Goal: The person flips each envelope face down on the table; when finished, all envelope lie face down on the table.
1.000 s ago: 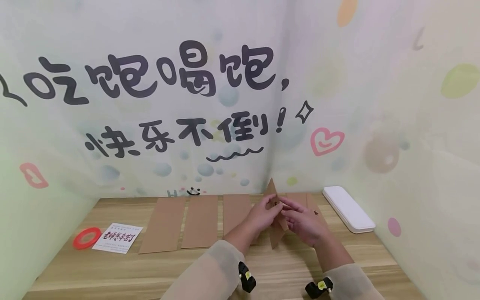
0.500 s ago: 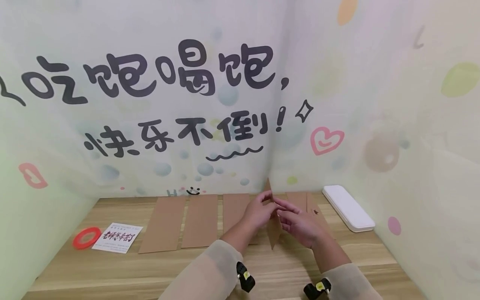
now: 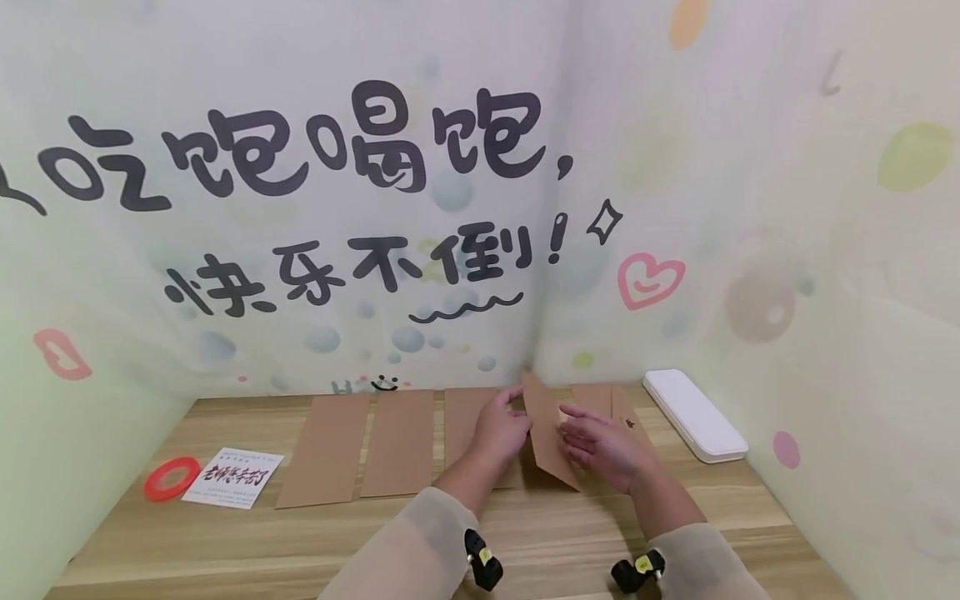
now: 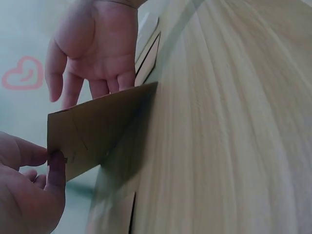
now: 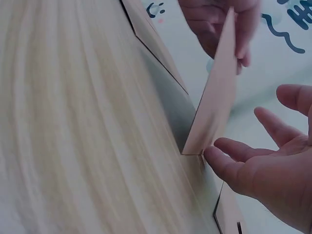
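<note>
A brown kraft-paper envelope stands tilted above the back right of the table. My left hand pinches its left edge; in the left wrist view the thumb and forefinger of the left hand meet on the envelope, which shows faint flap lines and a small dark mark. My right hand is at the envelope's right side with its fingers extended. In the right wrist view, fingertips of the right hand are at the lower edge of the envelope, seen nearly edge-on.
Several brown envelopes lie in a row along the back; others are behind the right hand. At left are a red tape ring and a printed white card. A white case lies at far right, beside the wall.
The envelope has turned from edge-on so its broad side shows. My right fingers have parted from my left hand and spread to the right, while the left hand has shifted slightly left.
</note>
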A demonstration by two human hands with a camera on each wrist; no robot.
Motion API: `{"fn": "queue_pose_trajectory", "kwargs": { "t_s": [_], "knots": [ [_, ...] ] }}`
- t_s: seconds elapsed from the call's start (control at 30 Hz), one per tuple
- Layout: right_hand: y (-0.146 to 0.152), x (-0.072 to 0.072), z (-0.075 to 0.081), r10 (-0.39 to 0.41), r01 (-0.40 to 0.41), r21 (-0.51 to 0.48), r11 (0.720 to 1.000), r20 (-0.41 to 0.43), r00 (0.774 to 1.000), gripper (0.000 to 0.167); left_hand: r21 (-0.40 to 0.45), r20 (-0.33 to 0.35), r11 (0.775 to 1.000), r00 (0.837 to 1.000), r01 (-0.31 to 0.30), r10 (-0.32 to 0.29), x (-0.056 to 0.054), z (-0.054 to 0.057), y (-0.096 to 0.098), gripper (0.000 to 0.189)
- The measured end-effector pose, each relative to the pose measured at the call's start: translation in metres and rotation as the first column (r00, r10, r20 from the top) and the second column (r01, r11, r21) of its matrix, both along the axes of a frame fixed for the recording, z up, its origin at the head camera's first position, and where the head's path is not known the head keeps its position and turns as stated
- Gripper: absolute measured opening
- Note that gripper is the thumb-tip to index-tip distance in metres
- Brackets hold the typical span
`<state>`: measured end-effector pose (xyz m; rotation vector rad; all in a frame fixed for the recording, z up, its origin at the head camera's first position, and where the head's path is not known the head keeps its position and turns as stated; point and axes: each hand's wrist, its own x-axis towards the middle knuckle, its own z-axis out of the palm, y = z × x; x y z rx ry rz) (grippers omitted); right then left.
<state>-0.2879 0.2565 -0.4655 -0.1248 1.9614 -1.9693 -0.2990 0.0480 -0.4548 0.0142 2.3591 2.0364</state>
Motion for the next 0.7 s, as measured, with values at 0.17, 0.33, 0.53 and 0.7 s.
{"fn": "queue_pose_trajectory", "kwargs": {
  "t_s": [0.17, 0.33, 0.53, 0.7],
  "knots": [
    [0.004, -0.002, -0.001, -0.014, 0.014, 0.024, 1.000, -0.001, 1.000, 0.063, -0.032, -0.002, 0.999, 1.000, 0.006, -0.006, -0.002, -0.007, -0.009, 0.065],
    [0.006, -0.003, -0.002, -0.015, 0.015, 0.035, 0.999, -0.003, 1.000, 0.063, -0.041, 0.052, 0.997, 0.996, 0.071, -0.069, 0.000, -0.009, -0.015, 0.071],
    [0.011, -0.005, -0.003, -0.023, 0.024, 0.018, 1.000, -0.011, 1.000, 0.063, -0.073, 0.115, 0.982, 0.980, 0.173, -0.164, 0.004, -0.006, -0.014, 0.079],
    [0.012, -0.007, -0.006, -0.022, 0.022, 0.019, 1.000, -0.005, 1.000, 0.063, -0.090, 0.132, 0.978, 0.975, 0.189, -0.177, 0.008, -0.003, -0.011, 0.077]
  ]
}}
